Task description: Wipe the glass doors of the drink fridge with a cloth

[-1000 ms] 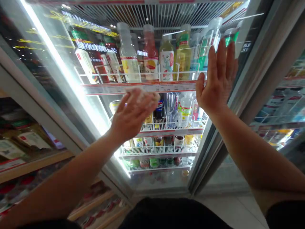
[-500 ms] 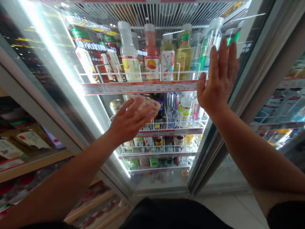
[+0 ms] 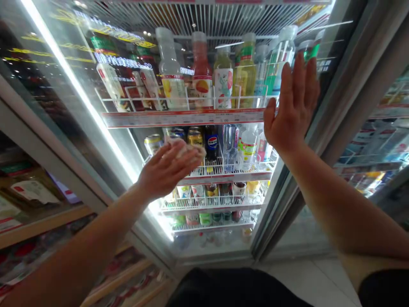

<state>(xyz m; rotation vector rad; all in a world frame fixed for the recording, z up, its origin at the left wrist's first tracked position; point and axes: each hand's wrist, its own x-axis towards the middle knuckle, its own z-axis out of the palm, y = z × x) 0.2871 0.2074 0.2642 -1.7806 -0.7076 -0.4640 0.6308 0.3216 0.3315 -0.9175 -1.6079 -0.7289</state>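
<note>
I face the glass door [image 3: 105, 85] of a lit drinks cooler. My left hand [image 3: 161, 170] presses a crumpled whitish cloth [image 3: 188, 148] against the glass at the level of the can shelf, with the fingers laid over the cloth. My right hand [image 3: 292, 111] lies flat and open on the glass near the door's right edge, fingers pointing up, holding nothing. Behind the glass, tall bottles [image 3: 202, 72] fill the upper shelf. Cans [image 3: 194, 136] stand on the shelf below.
The cooler's metal door frame [image 3: 345, 98] runs diagonally at the right, with a second cooler door [image 3: 383, 140] beyond it. Wooden shelves [image 3: 41, 228] with packaged goods stand at the left. Lower wire racks [image 3: 211, 202] hold small cups and cans.
My left hand with the cloth has slid down and to the left on the glass, uncovering the cans. My right hand has stayed flat in the same place.
</note>
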